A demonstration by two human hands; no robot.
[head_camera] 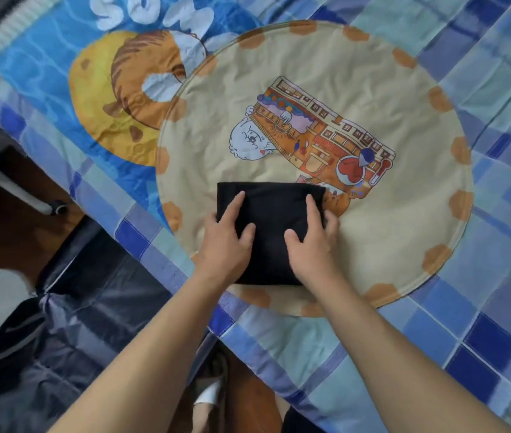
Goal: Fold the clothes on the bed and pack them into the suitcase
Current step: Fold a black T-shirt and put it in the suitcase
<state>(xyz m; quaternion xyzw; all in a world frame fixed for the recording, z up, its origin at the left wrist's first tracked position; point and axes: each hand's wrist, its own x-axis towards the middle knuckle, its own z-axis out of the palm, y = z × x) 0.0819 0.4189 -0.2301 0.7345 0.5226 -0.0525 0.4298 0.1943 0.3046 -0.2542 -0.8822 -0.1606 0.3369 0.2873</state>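
Pressing down on a black garment [271, 232], both hands are on the job. The left hand [227, 242] lies flat on its left side, fingers straight and spread, thumb across the cloth. The right hand [311, 242] sits on the right side, index finger straight on top, thumb on the cloth, the other fingers dropping over the right edge; whether they tuck under it I cannot tell. Neither hand looks clamped, more a smoothing press.

That garment is already a compact rectangle, lying on a round tan mat [404, 232] with a cartoon print, near the bed's near edge. The mat rests on a blue checked bedspread [466, 323], with a blue cartoon sheet [45, 73] beyond it to the left.

My read: the folding of this piece is about finished, and this is the last flattening. Next comes a lift, which calls for both hands sliding under the sides so the layers don't slip open, then a swing left and down.

Down there, beside the bed, is dark shiny lining [85, 307] that I take for the open suitcase, though its edges are cut off and nothing inside is readable. What kind of garment the black piece is stays unclear, its folds lost in the dark cloth. No other clothes show on the bed here. A slippered foot [210, 398] peeks out below.
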